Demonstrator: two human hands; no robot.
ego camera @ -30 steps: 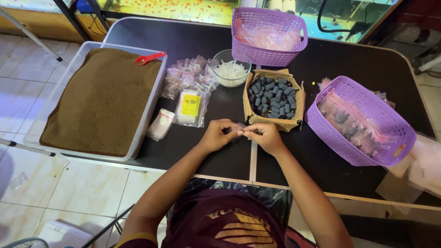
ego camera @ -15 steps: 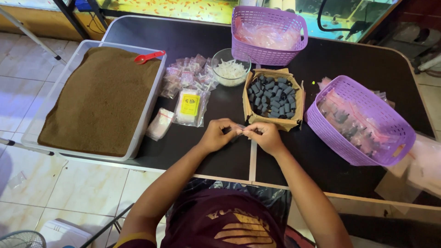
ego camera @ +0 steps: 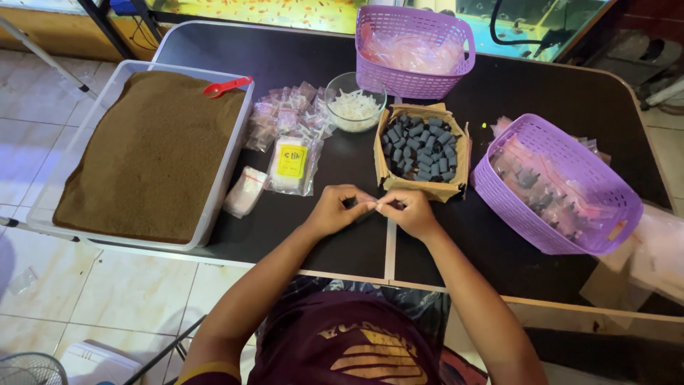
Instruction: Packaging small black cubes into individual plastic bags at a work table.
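Both hands meet over the black table (ego camera: 306,50), fingertips pinched together on one small pale piece (ego camera: 375,205) held between them; it is too small to tell what it is. The left hand (ego camera: 336,209) curls its grip closed on the piece from one side, the right hand (ego camera: 406,212) from the other, and the piece hangs just above the tabletop, right in front of the person.

Just beyond the hands sits a cardboard box (ego camera: 385,167) filled with small dark grey blocks (ego camera: 420,146). Left of it lie clear plastic packets (ego camera: 288,121), one with a yellow label (ego camera: 291,161). Behind them stands a glass bowl (ego camera: 342,84) of white bits. A purple basket (ego camera: 548,135) with filled bags rests to the right, another purple basket (ego camera: 420,84) at the far edge. At far left, a tray of brown granules (ego camera: 153,153) carries a red scoop (ego camera: 226,86).
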